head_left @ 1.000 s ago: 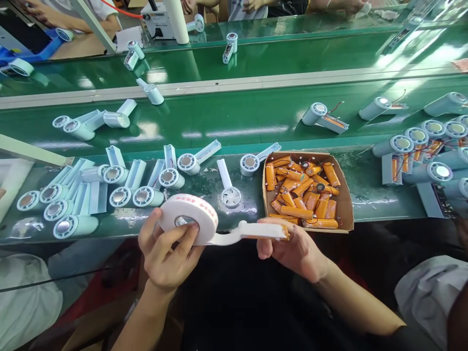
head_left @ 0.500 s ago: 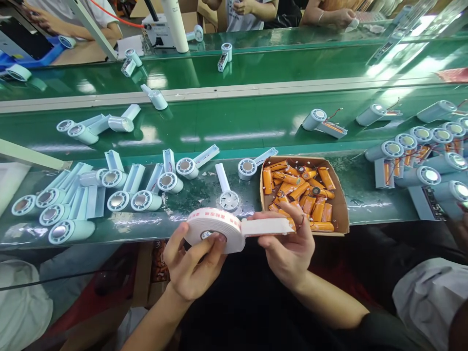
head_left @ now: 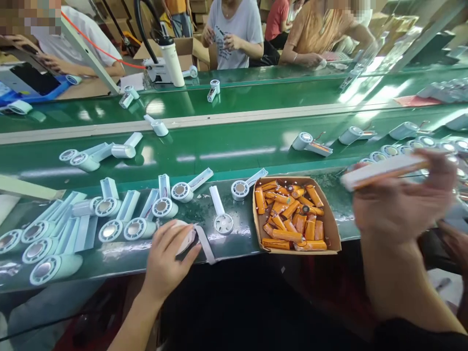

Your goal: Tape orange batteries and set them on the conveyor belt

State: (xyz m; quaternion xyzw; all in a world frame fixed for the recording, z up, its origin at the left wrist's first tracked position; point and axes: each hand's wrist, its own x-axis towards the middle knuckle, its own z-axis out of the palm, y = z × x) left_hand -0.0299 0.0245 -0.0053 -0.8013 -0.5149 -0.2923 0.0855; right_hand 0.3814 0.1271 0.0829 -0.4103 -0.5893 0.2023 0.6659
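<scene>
Two bare hands work well apart. The left hand (head_left: 166, 261) is clamped on one tape roll (head_left: 185, 240), at the near edge of the bench (head_left: 237, 243); one loose strip (head_left: 205, 246) curves down from it. The right hand (head_left: 402, 209), blurred, grips one orange cell (head_left: 393, 174) with a white layer on top, raised over the right part of the bench.

Between the hands sits one cardboard box (head_left: 334, 241) of orange cells (head_left: 290, 209), roughly twenty showing, too overlapped for an exact count. Left of the box lie twelve light-blue fan bodies (head_left: 54, 268), one of them with its blades (head_left: 223, 223) showing. More fan bodies crowd near the right hand, partly hidden, so I cannot tell their number.

Beyond, on the green belt (head_left: 234, 141), three fan bodies touch at left and four lie spaced at right; one rests by the pale divider (head_left: 219, 116). Across the far side stand one white bottle (head_left: 173, 63) and three nearer people (head_left: 236, 34).
</scene>
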